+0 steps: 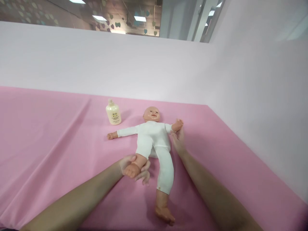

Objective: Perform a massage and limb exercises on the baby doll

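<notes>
A baby doll (154, 136) in a white cloth suit lies on its back on a pink sheet, its head away from me. My left hand (141, 170) is wrapped from below round the doll's lower leg near the ankle, lifting that leg with its bent knee. The other leg stretches straight toward me. At the right, my right hand (178, 139) holds the doll's forearm near the wrist, raised a little; its fingers are partly hidden behind the arm. The doll's other arm lies out to the left, untouched.
A pale yellow pump bottle (114, 113) stands on the pink sheet (60, 134), left of the doll's head. The sheet has folds at the left. White walls (108, 64) rise behind and at the right, with a window (134, 19) above the back one.
</notes>
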The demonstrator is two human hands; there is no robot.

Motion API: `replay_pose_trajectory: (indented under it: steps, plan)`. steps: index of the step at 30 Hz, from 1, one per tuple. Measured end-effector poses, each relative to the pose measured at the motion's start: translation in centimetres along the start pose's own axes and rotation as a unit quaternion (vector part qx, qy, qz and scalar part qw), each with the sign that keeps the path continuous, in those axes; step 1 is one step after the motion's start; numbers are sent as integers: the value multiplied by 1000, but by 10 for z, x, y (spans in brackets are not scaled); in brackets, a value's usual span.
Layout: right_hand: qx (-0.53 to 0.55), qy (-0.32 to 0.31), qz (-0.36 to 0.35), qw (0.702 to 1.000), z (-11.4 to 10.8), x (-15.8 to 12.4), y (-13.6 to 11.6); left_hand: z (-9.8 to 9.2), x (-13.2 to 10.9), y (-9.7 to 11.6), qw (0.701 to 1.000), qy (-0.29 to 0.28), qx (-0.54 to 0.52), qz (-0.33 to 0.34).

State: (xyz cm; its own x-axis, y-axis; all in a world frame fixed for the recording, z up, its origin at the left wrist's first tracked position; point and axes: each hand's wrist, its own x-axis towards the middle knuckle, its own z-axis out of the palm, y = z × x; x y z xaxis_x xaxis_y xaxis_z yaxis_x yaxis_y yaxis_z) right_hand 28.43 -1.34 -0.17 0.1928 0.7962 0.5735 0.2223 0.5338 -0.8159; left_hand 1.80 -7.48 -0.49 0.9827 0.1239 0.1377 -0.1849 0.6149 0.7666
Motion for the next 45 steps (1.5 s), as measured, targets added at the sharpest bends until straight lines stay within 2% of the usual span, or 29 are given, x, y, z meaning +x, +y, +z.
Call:
replay_pose_trajectory:
  steps: [3, 5, 9, 11, 13, 15, 17, 21, 23, 26, 30, 33, 35, 37, 40, 43, 45]
  plan:
    - [29, 65, 32, 997, -7, 6, 10, 6, 2, 0, 991, -105, 31, -76]
    - [46, 91, 80, 992, -14, 9, 22, 9, 4, 3, 980, -139, 80, -119]
    - [113, 140, 189, 965, -23, 11, 45, 14, 8, 9, 963, -122, 180, -157]
    - [131, 157, 215, 955, -25, 11, 46, 15, 8, 8, 959, -130, 166, -189]
    - [123, 157, 202, 959, -23, 10, 39, 15, 7, 4, 968, -129, 121, -176]
    - [93, 142, 151, 974, -20, 9, 25, 14, 6, -1, 991, -87, 62, -86]
    - [64, 126, 86, 986, -14, 7, 12, 12, 5, -2, 1000, -11, 2, 19]
    - [13, 73, 10, 997, -5, 1, -1, 9, 7, 4, 973, 183, -63, 128]
    - [-43, 38, -11, 998, -3, -5, 0, 8, 9, 8, 951, 249, -77, 167]
    - [-125, -19, -83, 989, -3, -11, 1, 7, 13, 10, 936, 285, -88, 187]
    - [-212, -114, -180, 954, -2, -13, -7, 6, 15, 10, 933, 301, -94, 172]
    - [-266, -181, -211, 923, 2, -12, -12, 6, 16, 10, 933, 311, -89, 159]
    - [-279, -194, -213, 916, 3, -12, -11, 4, 16, 10, 934, 316, -72, 152]
    - [-268, -192, -198, 923, 3, -12, -10, 3, 15, 9, 936, 318, -31, 150]
    - [-205, -148, -137, 958, 0, -12, -6, 0, 11, 5, 946, 289, 59, 136]
    - [-96, -56, -46, 993, -5, -7, -3, 1, 3, 2, 975, 179, 128, 41]
    - [-23, 1, 1, 1000, -9, -2, 0, 4, -1, 3, 983, 101, 150, -37]
